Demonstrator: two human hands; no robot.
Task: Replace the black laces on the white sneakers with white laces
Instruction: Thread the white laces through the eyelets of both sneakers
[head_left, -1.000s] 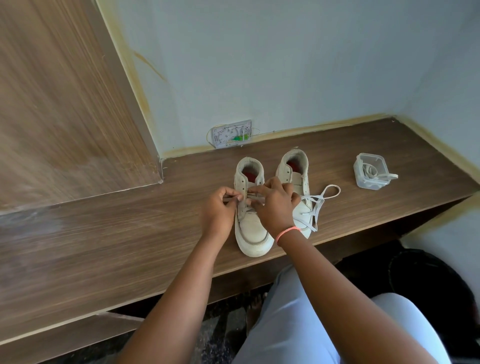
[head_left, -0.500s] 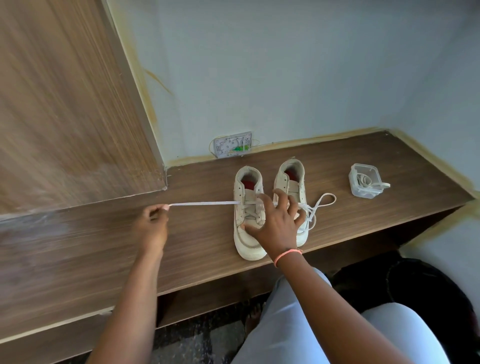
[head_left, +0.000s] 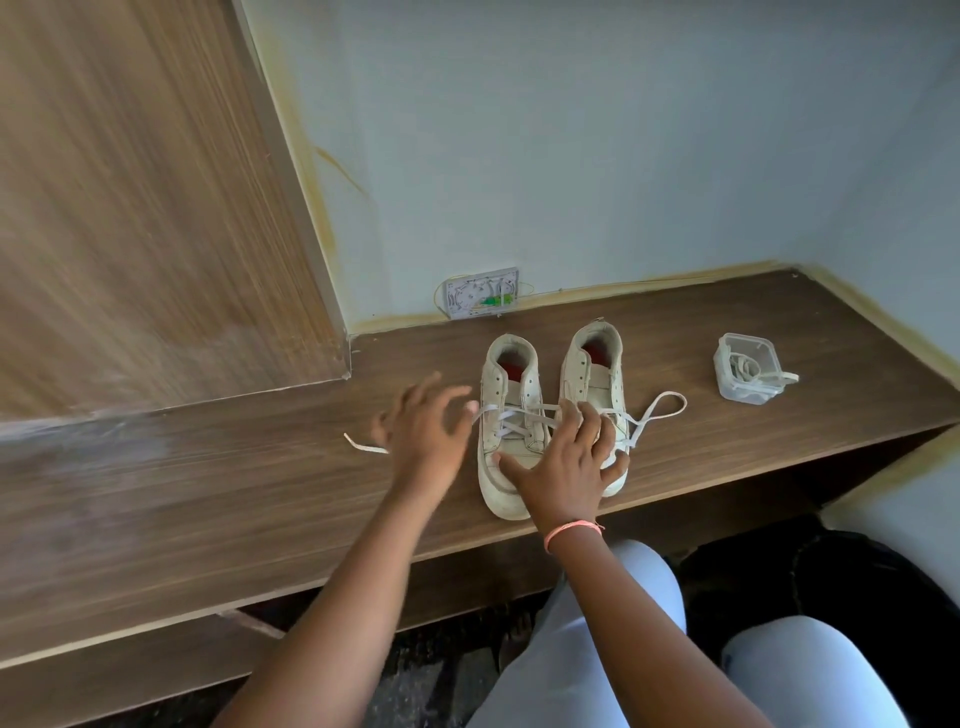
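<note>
Hands first: the right hand (head_left: 563, 467) lies flat with its fingers spread across the toes of both white sneakers, thumb on the left sneaker (head_left: 506, 431) and the other fingers reaching over onto the right sneaker (head_left: 597, 384), so it's pressing rather than gripping anything. It has a thin orange band (head_left: 571, 531) on the wrist. The left hand (head_left: 423, 421) is blurry, fingers splayed and holding nothing, hovering just left of the left sneaker.

White lace (head_left: 519, 418) is threaded crisscross through the lower eyelets of the left sneaker, and one loose end (head_left: 363, 444) lies flat on the bench (head_left: 208, 493) past the left hand. The right sneaker has its own white lace too, with a loop (head_left: 660, 408) trailing off to its right on the bench. Both sneakers stand side by side, toes pointing at the person, red insoles showing.

Further right, well apart from the shoes, there's a small clear plastic container (head_left: 748, 374) with some lace in it and one bit hanging over the rim. Against the back wall sits a little white wall plate (head_left: 480, 293) with wires.
</note>
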